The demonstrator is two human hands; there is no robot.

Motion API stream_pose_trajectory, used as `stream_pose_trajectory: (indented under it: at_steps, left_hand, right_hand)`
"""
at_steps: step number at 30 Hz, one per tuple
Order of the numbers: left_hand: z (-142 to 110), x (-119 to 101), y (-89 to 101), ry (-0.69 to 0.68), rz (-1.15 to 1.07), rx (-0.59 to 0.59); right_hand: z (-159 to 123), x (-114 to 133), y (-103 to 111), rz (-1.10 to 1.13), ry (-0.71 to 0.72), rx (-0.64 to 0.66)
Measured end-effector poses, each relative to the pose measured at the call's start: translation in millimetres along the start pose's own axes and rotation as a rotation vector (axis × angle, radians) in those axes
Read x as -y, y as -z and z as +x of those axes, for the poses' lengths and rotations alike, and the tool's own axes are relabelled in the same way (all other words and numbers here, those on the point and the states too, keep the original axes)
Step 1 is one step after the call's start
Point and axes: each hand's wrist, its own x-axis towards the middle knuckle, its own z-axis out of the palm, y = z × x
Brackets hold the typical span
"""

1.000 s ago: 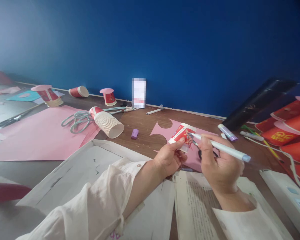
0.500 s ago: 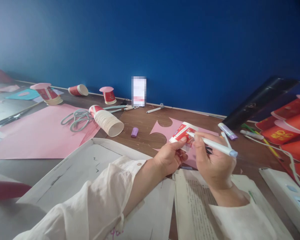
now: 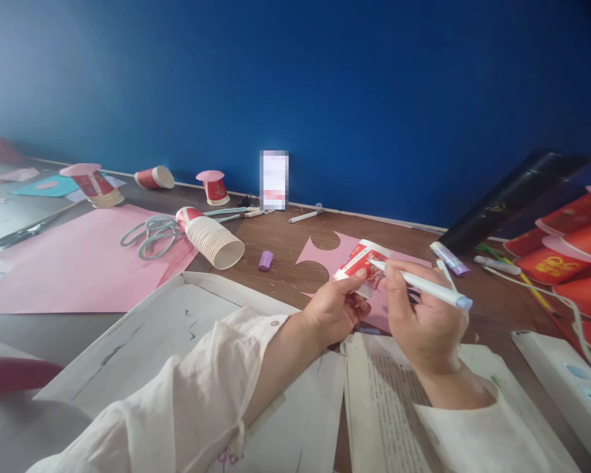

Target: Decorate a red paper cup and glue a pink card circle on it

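My left hand (image 3: 335, 311) is closed around a red and white paper cup (image 3: 357, 261), tilted with the thumb on its printed side. In my right hand (image 3: 426, 322) is a white marker pen (image 3: 436, 289) with a pale blue end, its tip at the cup's red print; whether it touches I cannot tell. Beneath both hands lies pink paper (image 3: 320, 256) with round pieces cut out. Dark scissor handles (image 3: 414, 295) on that paper are mostly hidden behind my right hand. A printed booklet (image 3: 377, 394) is under my wrists.
A stack of paper cups (image 3: 215, 242) lies on its side near a purple cap (image 3: 265, 261). A phone (image 3: 274, 180) leans on the blue wall. On the right are a glue stick (image 3: 450, 259), a power strip (image 3: 566, 378) and red cups (image 3: 554, 266). A white box lid (image 3: 142, 348) lies left.
The pen and my right hand have shifted left, so the tip sits further onto the cup's print. Between the last two frames they barely move. My left hand keeps its hold.
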Motion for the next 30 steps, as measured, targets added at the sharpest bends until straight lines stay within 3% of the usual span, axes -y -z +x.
stream_pose_trajectory:
  at_steps: [30]
  left_hand:
    - [-0.3, -0.8, -0.2, -0.02, -0.015, -0.035]
  right_hand:
    - [-0.9, -2.8, 2.8, 0.068, -0.036, -0.02]
